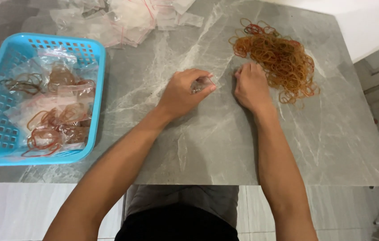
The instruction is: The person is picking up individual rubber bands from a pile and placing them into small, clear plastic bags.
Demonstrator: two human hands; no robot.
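My left hand (184, 91) rests on the grey marble table (216, 143) and pinches a small clear plastic bag (202, 84) between thumb and fingers. My right hand (250, 87) lies a little to its right, fingers curled, its fingertips touching the near edge of a loose pile of brown and orange rubber bands (278, 56). Whether the right hand holds any bands is hidden by its own fingers.
A light blue plastic basket (89, 44) stands at the left, holding several clear bags filled with rubber bands. A heap of empty clear zip bags (122, 18) lies at the table's far edge. White tiled floor shows beyond the table's near and right edges.
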